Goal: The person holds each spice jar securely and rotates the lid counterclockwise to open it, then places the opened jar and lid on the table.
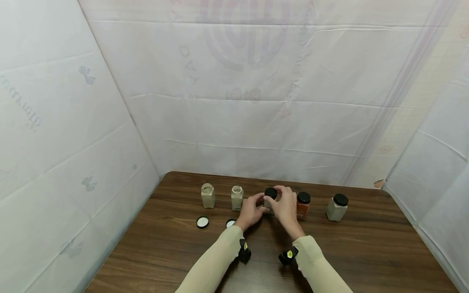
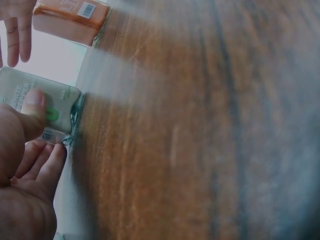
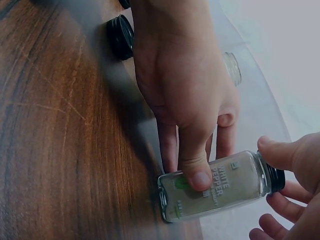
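A glass spice jar [image 3: 220,192] labelled white pepper, filled with pale powder, stands upright on the table. My left hand [image 1: 250,211] grips its body low down, thumb across the label and fingers behind. At the top, my right hand [image 1: 287,205] pinches the black lid [image 3: 276,179] between thumb and fingers. The lid sits on the jar's neck. In the left wrist view only the jar's lower part [image 2: 60,102] shows, and the lid is out of frame.
Left of my hands stand two lidless jars [image 1: 208,197] of pale powder, with two black lids [image 1: 202,221] lying white side up before them. To the right are a lidded orange-red jar [image 1: 302,209] and a lidded pale one [image 1: 336,210]. White cloth walls [image 1: 256,122] enclose the wooden table [image 1: 366,252].
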A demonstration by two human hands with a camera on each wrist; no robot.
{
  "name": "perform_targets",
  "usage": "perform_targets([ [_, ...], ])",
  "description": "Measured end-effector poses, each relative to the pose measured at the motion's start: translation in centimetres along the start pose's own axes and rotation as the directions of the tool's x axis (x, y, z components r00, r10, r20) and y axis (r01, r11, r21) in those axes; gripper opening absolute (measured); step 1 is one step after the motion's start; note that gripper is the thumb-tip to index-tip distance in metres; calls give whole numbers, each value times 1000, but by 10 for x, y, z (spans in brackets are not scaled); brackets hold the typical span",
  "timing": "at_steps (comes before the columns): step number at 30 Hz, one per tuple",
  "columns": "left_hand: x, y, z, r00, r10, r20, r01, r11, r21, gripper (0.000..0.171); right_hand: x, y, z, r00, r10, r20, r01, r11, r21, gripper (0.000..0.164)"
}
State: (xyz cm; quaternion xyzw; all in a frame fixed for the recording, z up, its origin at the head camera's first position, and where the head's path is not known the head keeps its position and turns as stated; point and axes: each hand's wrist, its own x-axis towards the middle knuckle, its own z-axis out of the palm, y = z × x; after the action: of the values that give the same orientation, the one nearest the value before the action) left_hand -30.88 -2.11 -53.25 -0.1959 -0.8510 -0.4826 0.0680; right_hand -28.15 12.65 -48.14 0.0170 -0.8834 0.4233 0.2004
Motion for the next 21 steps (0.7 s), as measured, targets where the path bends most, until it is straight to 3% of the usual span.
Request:
perform_targets([
  [15, 3, 0, 0, 1000, 0, -15, 0, 1000, 3, 47, -1, -2, -1, 993, -26, 117, 23, 999, 30, 44],
  [21, 2, 1, 0, 1000, -2, -10, 2, 1000, -5, 47, -2, -4, -5, 990, -12, 140, 7, 999, 36, 55],
])
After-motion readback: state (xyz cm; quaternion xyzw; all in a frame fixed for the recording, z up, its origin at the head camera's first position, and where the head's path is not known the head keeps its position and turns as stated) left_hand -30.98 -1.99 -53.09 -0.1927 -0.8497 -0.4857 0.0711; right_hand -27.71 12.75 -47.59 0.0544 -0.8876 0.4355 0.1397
